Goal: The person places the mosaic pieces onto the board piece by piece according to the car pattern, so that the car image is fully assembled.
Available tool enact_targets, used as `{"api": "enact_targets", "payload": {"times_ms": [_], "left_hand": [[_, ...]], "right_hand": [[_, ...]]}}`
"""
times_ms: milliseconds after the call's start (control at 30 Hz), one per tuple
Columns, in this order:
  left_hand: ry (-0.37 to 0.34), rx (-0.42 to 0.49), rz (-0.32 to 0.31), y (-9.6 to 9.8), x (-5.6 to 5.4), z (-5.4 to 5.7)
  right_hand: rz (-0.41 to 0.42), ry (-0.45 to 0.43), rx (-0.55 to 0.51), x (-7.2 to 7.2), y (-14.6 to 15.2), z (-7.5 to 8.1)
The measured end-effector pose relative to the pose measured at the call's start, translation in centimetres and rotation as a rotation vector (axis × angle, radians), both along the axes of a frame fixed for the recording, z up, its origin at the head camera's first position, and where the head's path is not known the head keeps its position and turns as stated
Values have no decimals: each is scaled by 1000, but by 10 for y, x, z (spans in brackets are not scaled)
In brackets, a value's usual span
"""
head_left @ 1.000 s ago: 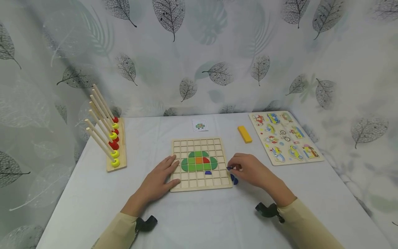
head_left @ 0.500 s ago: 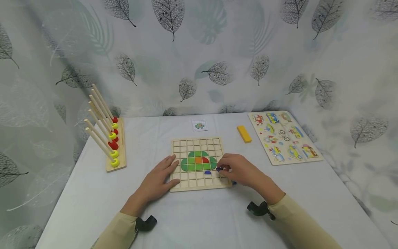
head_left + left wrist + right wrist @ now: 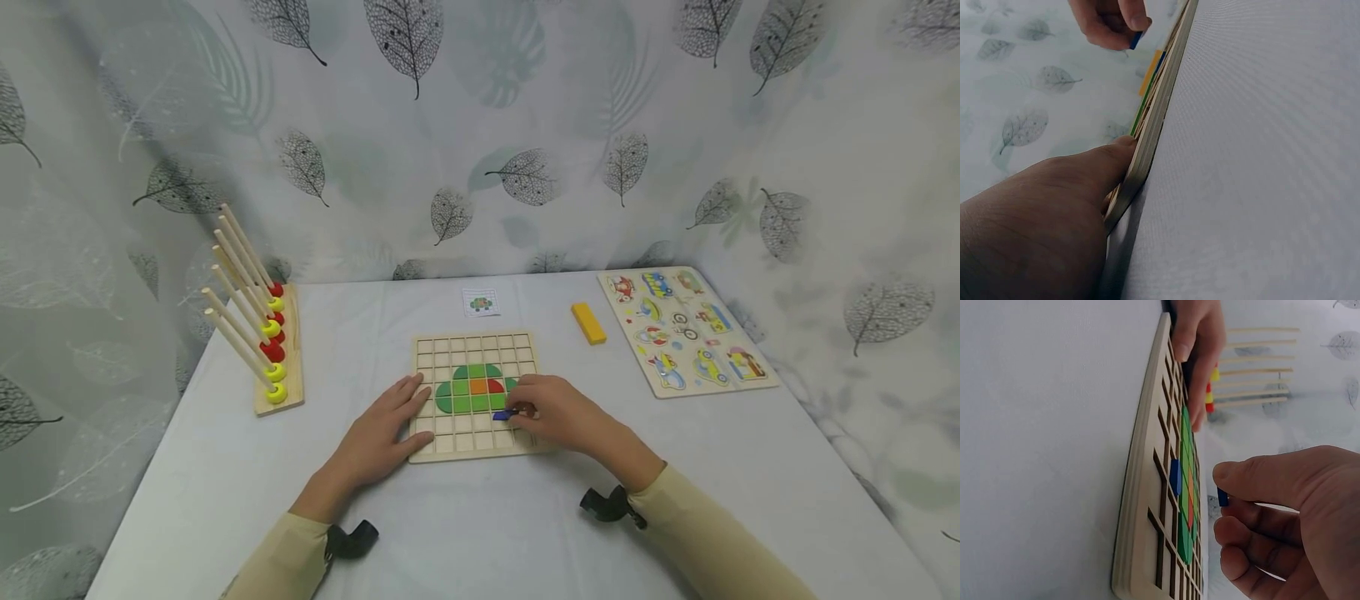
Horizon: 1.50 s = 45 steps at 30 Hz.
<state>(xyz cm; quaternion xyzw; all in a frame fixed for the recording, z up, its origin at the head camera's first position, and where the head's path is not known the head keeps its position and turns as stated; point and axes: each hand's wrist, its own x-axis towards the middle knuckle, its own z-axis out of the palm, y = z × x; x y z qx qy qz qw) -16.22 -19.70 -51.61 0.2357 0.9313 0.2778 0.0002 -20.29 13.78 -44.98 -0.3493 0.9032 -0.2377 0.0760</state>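
A wooden grid board (image 3: 450, 446) lies flat on the white table, its middle cells filled with green tiles (image 3: 461, 403), an orange tile (image 3: 478, 386) and a red tile (image 3: 496, 386). One blue tile (image 3: 1175, 477) sits in a cell below the green ones. My right hand (image 3: 566, 414) pinches another small blue tile (image 3: 1222, 497) between thumb and forefinger, above the board's right half. On the left edge of the board rests my left hand (image 3: 386, 429), fingers spread and thumb along the lower left corner.
Behind the board lies a small picture card (image 3: 481, 302). To its right are a yellow block (image 3: 588, 323) and a picture puzzle board (image 3: 686, 333). A wooden peg rack (image 3: 292, 350) with red and yellow rings stands at left. Leaf-patterned cloth (image 3: 480, 167) hangs behind.
My right hand has carried the pinched blue tile leftward from beyond the board's right edge to over the grid, beside the seated blue tile. My left hand stays in place.
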Motion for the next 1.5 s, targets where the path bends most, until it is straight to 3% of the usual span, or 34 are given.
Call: {"api": "enact_targets", "payload": {"times_ms": [567,1500], "left_hand": [[1,3,1,0,1,0],[6,-1,-5,0,0,2]], "right_hand": [[-13,21,78,0,-12,-18],[-31,41,86,0,-13,-17]]}}
